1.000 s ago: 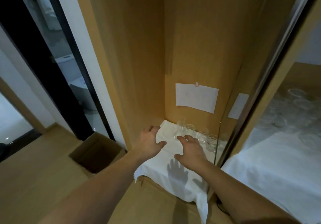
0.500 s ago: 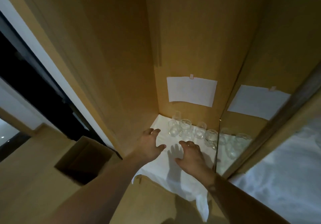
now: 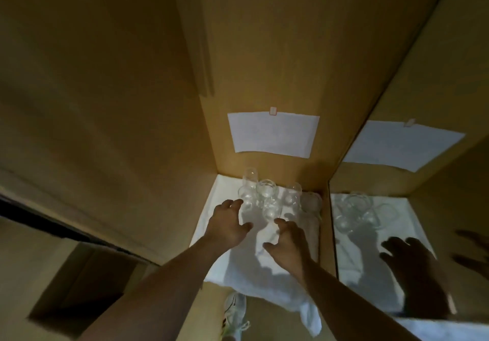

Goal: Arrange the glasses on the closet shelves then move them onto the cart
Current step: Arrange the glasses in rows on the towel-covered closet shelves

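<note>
A cardboard box [image 3: 79, 285] stands open on the floor at the lower left, its inside too dark to tell any contents.

The glasses [image 3: 267, 195] are clear and clustered together on the closet shelf [image 3: 211, 224], toward its back edge and close to the back wall. The shelf is covered by a white cloth [image 3: 238, 264] whose front part hangs over the front edge in a loose fold.

Both hands reach in over the cloth from the front edge. The left hand [image 3: 229, 225] has its fingers spread and loosely bent, fingertips just beside the nearest glass at the left of the cluster; whether they touch it cannot be told. It grips nothing. The right hand [image 3: 288, 242] is likewise spread and loose, holding nothing, with its fingertips just short of the frontmost glass in the middle of the cluster.

The closet walls are plain brown panels. A white sheet of paper [image 3: 274, 135] is taped to the back wall above the glasses. The right side wall is a mirror [image 3: 397, 234] that repeats the paper, the glasses, the cloth and the hands. Below the front edge of the shelf a white shoe [image 3: 235, 311] shows on the wooden floor.
</note>
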Demonstrator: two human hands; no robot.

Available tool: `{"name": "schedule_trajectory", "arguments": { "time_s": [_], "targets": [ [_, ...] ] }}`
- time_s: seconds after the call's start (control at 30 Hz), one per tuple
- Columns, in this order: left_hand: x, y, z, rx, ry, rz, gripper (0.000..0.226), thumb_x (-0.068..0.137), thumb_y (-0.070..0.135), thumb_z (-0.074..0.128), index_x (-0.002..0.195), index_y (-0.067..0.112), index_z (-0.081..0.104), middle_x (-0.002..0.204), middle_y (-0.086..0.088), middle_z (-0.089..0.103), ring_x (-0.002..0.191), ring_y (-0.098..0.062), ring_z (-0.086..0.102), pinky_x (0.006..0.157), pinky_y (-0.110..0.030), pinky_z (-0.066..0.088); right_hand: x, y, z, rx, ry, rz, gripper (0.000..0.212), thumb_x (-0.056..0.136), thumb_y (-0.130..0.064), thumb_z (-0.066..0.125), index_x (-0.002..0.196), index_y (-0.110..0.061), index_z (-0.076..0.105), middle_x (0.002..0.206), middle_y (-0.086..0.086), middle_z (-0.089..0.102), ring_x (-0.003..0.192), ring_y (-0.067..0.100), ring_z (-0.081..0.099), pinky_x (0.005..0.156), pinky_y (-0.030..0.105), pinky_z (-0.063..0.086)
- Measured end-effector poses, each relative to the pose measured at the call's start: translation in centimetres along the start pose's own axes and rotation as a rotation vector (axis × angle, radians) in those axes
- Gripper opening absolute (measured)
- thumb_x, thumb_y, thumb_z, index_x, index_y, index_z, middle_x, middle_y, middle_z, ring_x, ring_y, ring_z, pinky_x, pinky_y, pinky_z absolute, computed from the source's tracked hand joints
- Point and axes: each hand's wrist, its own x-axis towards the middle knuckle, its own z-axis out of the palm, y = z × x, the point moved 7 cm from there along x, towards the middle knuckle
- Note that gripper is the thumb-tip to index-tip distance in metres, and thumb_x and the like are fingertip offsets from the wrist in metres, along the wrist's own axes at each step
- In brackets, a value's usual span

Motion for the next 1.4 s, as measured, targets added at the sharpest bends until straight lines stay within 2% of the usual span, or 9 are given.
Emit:
{"name": "schedule_trajectory", "arguments": {
  "time_s": [0.2,0.33,0.53,0.63,0.8,1.0,1.17,1.3,1.4],
  "targets": [
    [6.0,-2.1,-0.3,-0.050,-0.060,-0.004,0.067,0.089,0.038,0.073,0.146,0.016,0.047,0.142,-0.010,0.054,0.130,-0.028,0.051,0.102,-0.029,0.039,4.6,-0.4,1.3,-0.009,0.019,0.113,0.069,0.088,-0.047,0.069,0.144,-0.017,0.044,0.135,0.007,0.055,0.125,0.026,0.051,0.104,0.031,0.037],
    [9.3,-4.1,0.7,-0.095,-0.082,-0.045,0.078,0.086,0.044,0.076,0.150,0.016,0.042,0.144,-0.007,0.054,0.132,-0.028,0.050,0.107,-0.034,0.039,6.9,0.1,2.7,0.030,-0.023,0.224,0.073,0.090,-0.045,0.069,0.150,-0.020,0.035,0.145,0.010,0.044,0.134,0.029,0.042,0.109,0.035,0.037],
    [14.1,-7.0,3.8,-0.118,-0.112,-0.061,0.087,0.085,0.049,0.076,0.155,0.015,0.036,0.156,-0.007,0.043,0.143,-0.028,0.040,0.114,-0.038,0.035,10.6,2.6,5.6,0.079,-0.057,0.350,0.075,0.091,-0.044,0.069,0.153,-0.020,0.033,0.151,0.008,0.041,0.139,0.027,0.038,0.113,0.035,0.032],
    [16.0,-8.5,6.1,-0.154,-0.158,-0.106,0.090,0.086,0.049,0.074,0.158,0.019,0.030,0.161,-0.005,0.034,0.149,-0.024,0.031,0.119,-0.037,0.029,12.5,3.8,6.8,0.113,-0.058,0.425,0.078,0.087,-0.046,0.073,0.152,-0.022,0.036,0.149,0.008,0.047,0.137,0.027,0.043,0.110,0.035,0.040],
    [19.0,-10.2,9.7,-0.182,-0.175,-0.143,0.095,0.084,0.048,0.077,0.159,0.019,0.027,0.162,-0.004,0.033,0.150,-0.021,0.028,0.119,-0.034,0.027,16.2,6.6,8.8,0.184,-0.034,0.492,0.080,0.082,-0.046,0.077,0.148,-0.020,0.040,0.141,0.009,0.054,0.131,0.028,0.049,0.106,0.035,0.043],
    [22.3,-11.1,13.3,-0.229,-0.181,-0.174,0.109,0.077,0.047,0.085,0.160,0.017,0.022,0.163,-0.005,0.032,0.151,-0.021,0.027,0.119,-0.035,0.028,20.1,9.8,10.8,0.246,0.011,0.524,0.085,0.081,-0.045,0.079,0.149,-0.018,0.036,0.143,0.010,0.051,0.134,0.028,0.046,0.108,0.035,0.038],
    [25.0,-11.6,15.0,-0.279,-0.126,-0.217,0.118,0.068,0.044,0.092,0.160,0.019,0.022,0.161,-0.003,0.035,0.148,-0.022,0.032,0.114,-0.033,0.030,22.5,11.5,11.8,0.258,0.058,0.494,0.105,0.077,-0.044,0.084,0.157,-0.019,0.021,0.154,0.007,0.040,0.142,0.026,0.037,0.113,0.036,0.033],
    [26.8,-11.1,15.7,-0.253,-0.095,-0.125,0.109,0.066,0.030,0.095,0.155,0.019,0.033,0.152,0.000,0.048,0.142,-0.020,0.041,0.104,-0.026,0.033,24.0,11.4,12.2,0.281,0.114,0.389,0.118,0.071,-0.031,0.091,0.160,-0.024,0.013,0.163,-0.001,0.027,0.148,0.021,0.030,0.115,0.033,0.031],
    [27.2,-11.0,16.5,-0.219,-0.120,-0.063,0.108,0.067,0.027,0.094,0.156,0.022,0.033,0.154,0.002,0.045,0.143,-0.018,0.040,0.106,-0.021,0.027,24.9,11.3,12.5,0.336,0.148,0.346,0.113,0.070,-0.026,0.091,0.158,-0.027,0.021,0.160,-0.005,0.034,0.145,0.019,0.035,0.113,0.032,0.034]
  ]
}}
